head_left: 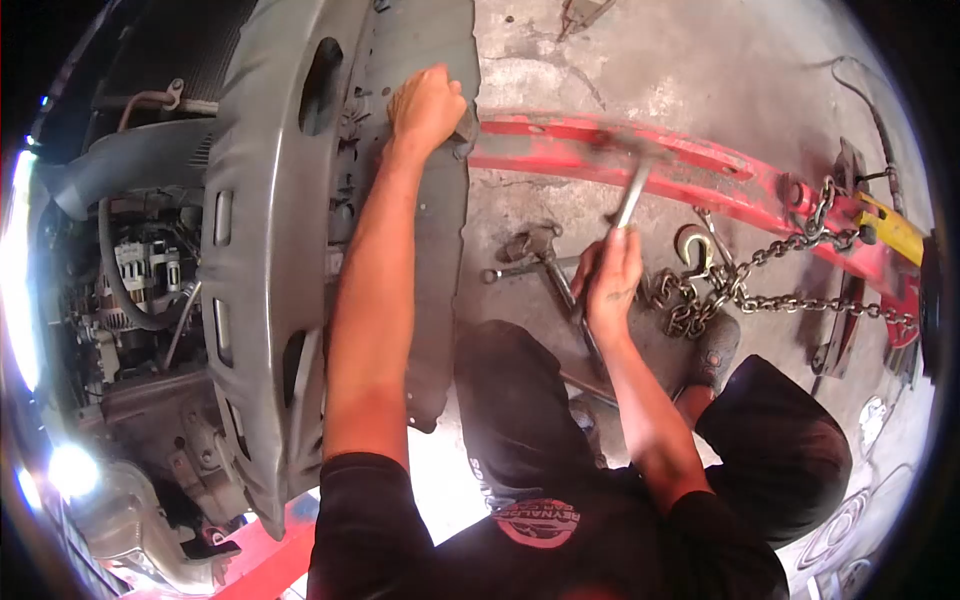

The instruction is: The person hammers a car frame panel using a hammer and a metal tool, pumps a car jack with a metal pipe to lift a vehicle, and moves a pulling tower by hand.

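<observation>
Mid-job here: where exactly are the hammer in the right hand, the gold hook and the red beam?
Hammer (629, 198): head view, on its silver shaft.
Gold hook (707, 250): head view, on its curved body.
Red beam (705, 194): head view, on its side face.

Floor (700, 60) — stained concrete | on it — chain heap (688, 300), hammer-like tool (541, 246), slim ring-ended bar (515, 270)
</observation>
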A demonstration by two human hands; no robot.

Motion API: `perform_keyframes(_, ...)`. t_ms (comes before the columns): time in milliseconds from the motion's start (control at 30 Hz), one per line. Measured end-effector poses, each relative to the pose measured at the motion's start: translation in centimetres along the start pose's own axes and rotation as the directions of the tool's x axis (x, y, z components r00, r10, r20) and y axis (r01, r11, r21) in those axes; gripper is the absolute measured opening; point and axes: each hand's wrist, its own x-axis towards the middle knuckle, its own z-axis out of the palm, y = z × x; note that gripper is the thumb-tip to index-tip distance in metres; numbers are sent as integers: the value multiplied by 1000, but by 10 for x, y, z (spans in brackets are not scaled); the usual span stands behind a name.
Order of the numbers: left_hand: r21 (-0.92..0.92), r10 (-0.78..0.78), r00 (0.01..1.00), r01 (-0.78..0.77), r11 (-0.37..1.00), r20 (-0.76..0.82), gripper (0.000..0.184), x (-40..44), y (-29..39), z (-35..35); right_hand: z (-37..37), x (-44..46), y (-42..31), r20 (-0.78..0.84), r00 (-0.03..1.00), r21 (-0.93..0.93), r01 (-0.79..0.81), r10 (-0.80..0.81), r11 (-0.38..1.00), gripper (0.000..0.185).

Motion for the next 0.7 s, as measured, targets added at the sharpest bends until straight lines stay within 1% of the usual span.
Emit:
perform_keyframes(33, -16, 19, 999, -20, 1000, -44, 32, 1, -4, 4, 6, 8, -10, -64, 997, 120, 49, -42, 992, 33)
perform_keyframes(67, -32, 37, 995, -40, 999, -94, 30, 4, -7, 5, 28, 9, -25, -130, 990, 273, 82, -47, 958, 33)
perform_keyframes(100, -34, 35, 994, -39, 999, -100, 31, 5, -8, 4, 42, 18, -13, -192, 975, 218, 151, -110, 964, 37)
perform_keyframes(133, -40, 33, 994, -37, 999, -100, 32, 3, -7, 4, 48, 24, 15, -68, 989, 15, 131, -129, 991, 41)
perform_keyframes(167, -46, 32, 994, -37, 998, -100, 33, 2, -5, 4, 61, 30, 32, 128, 990, -153, 77, -58, 985, 45)
perform_keyframes(200, -40, 28, 995, -32, 999, -98, 34, 1, -4, 6, 77, 33, 36, 319, 948, -323, 93, 16, 942, 50)
perform_keyframes(233, -29, 29, 995, -32, 999, -93, 34, -1, -5, 8, 80, 20, 42, 441, 827, -324, -216, 349, 921, 52)
perform_keyframes(300, -18, 26, 992, -28, 999, -121, 34, 8, -10, 3, 90, -4, 58, 353, 918, -247, -94, 180, 964, 37)
perform_keyframes(367, -29, 22, 993, -26, 999, -120, 34, 5, -17, 10, 65, -20, 47, 243, 940, -123, -215, 239, 969, 35)
perform_keyframes(433, -4, 26, 995, -26, 1000, -93, 33, 5, -7, 5, 38, -15, 25, 145, 959, -66, -236, 244, 969, 34)
perform_keyframes(467, 8, 20, 996, -19, 1000, -82, 32, 4, -5, 3, 28, -11, 19, 118, 973, -27, -197, 198, 980, 34)
perform_keyframes(500, 4, 31, 995, -30, 1000, -98, 31, 2, -7, 4, 23, -7, 14, 82, 993, 16, -89, 88, 996, 34)
perform_keyframes(567, 4, 66, 990, -66, 998, -123, 30, 4, -9, 7, 41, 3, 9, -100, 995, 241, 3, 22, 970, 35)
perform_keyframes(633, -1, 83, 986, -84, 996, -146, 30, 6, -15, 10, 66, 15, 33, 3, 1000, 143, -12, 12, 990, 37)
perform_keyframes(667, -3, 94, 983, -95, 995, -159, 29, 5, -12, 8, 75, 23, 26, 314, 940, 43, -157, 136, 987, 34)
perform_keyframes(700, 5, 60, 991, -60, 998, -117, 33, 4, -9, 6, 84, 25, 13, 323, 884, -18, -351, 338, 936, 36)
